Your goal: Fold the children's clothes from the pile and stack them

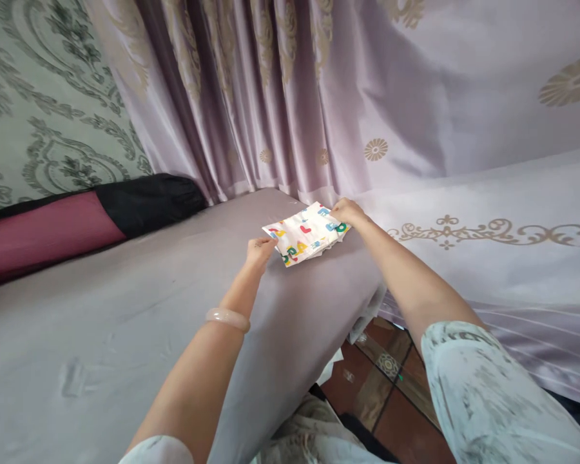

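Note:
A flat white piece (305,233), printed with a red heart and colourful letters, lies near the far corner of the grey-covered bed. It looks like a folded cloth or a thin stack of bags; I cannot tell which. Uneven layers show along its near right edge. My left hand (261,250) pinches its left edge, thumb and fingers closed on it. On the opposite side, my right hand (348,211) grips the upper right edge with closed fingers. A pale bangle (228,318) circles my left wrist.
The grey bed surface (140,309) stretches to the left. A black and maroon cushion (101,216) lies along the patterned wall. Mauve curtains (396,96) hang behind and to the right. Below the bed's edge is a tiled floor (391,386).

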`<action>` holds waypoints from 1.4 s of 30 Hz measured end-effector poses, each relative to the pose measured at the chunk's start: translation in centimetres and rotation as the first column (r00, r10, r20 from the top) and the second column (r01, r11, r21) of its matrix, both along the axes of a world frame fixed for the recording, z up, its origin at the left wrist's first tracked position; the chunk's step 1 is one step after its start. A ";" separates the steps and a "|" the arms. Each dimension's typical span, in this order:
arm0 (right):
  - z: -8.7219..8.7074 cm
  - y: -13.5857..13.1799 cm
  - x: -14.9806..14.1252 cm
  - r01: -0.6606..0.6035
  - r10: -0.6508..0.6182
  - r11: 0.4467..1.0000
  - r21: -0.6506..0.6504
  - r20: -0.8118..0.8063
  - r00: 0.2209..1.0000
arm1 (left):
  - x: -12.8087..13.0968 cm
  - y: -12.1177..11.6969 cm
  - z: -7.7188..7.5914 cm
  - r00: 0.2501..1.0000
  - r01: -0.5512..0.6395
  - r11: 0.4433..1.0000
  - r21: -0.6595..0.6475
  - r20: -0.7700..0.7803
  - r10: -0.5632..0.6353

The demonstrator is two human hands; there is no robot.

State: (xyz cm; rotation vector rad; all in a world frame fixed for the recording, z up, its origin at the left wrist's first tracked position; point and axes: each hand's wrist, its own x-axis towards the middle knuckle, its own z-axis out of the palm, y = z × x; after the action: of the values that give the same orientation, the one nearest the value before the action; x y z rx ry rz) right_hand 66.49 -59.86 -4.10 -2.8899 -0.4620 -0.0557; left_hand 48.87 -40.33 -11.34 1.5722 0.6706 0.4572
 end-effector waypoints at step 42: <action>-7.7 3.3 1.2 -0.300 0.304 0.952 -0.066 0.073 0.950 | 3.8 -4.9 -2.2 0.906 0.422 0.456 0.784 -0.378 -0.189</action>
State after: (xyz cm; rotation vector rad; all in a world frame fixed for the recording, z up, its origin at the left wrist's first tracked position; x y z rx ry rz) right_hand 67.68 -56.53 -11.77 -2.8400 -0.9295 -0.1153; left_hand 52.65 -45.28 -13.58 2.7049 0.2827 0.3244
